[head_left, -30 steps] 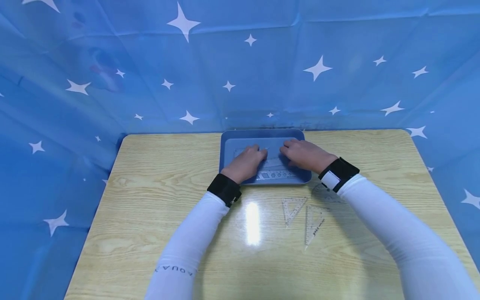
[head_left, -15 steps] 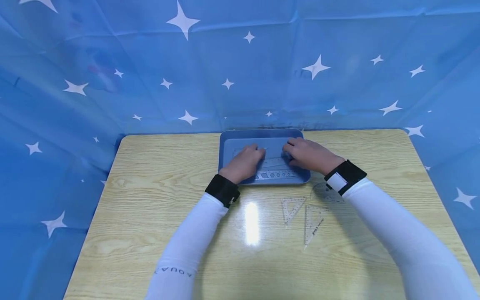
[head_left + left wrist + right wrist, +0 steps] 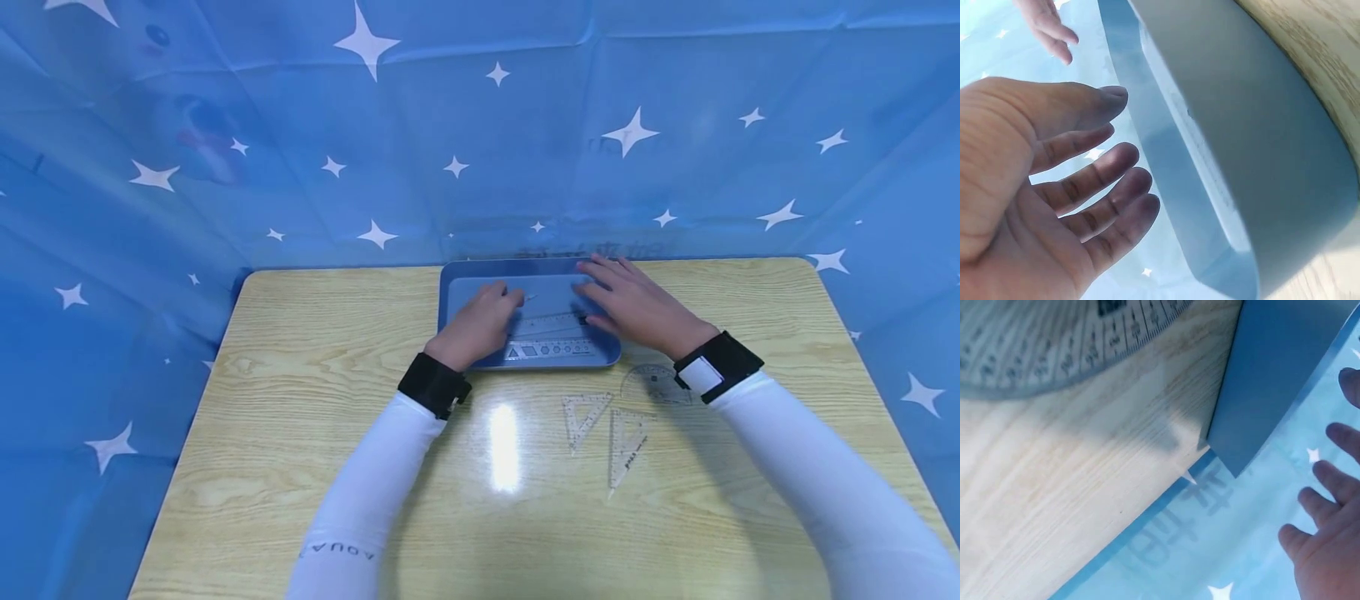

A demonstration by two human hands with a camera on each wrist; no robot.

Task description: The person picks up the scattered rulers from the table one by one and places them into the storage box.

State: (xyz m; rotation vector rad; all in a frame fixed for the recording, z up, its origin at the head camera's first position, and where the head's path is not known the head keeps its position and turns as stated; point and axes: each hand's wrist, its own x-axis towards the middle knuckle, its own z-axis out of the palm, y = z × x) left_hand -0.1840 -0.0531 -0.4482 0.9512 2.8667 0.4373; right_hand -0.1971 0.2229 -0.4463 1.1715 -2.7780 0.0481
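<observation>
My left hand (image 3: pixel 480 325) hovers over the left part of a shallow blue tray (image 3: pixel 525 267), its fingers loosely bent and holding nothing in the left wrist view. Above the tray's right rim, my right hand (image 3: pixel 637 304) has its fingers spread, also with nothing in it. A clear ruler with shape cutouts (image 3: pixel 549 349) lies along the tray's front side. Behind it rests another clear ruler (image 3: pixel 551 323), slightly slanted, its left end hidden by the left hand.
In front of the tray, two clear set squares, a smaller one (image 3: pixel 577 427) and a longer one (image 3: pixel 617 458), lie on the wooden table (image 3: pixel 337 417). A clear protractor (image 3: pixel 656 385) lies near the right wrist. A blue starry cloth (image 3: pixel 420 117) hangs behind.
My right hand has uncurled its fingers and drawn back to the right, uncovering the slanted ruler's right end and the protractor. The left hand has shifted a little to the left.
</observation>
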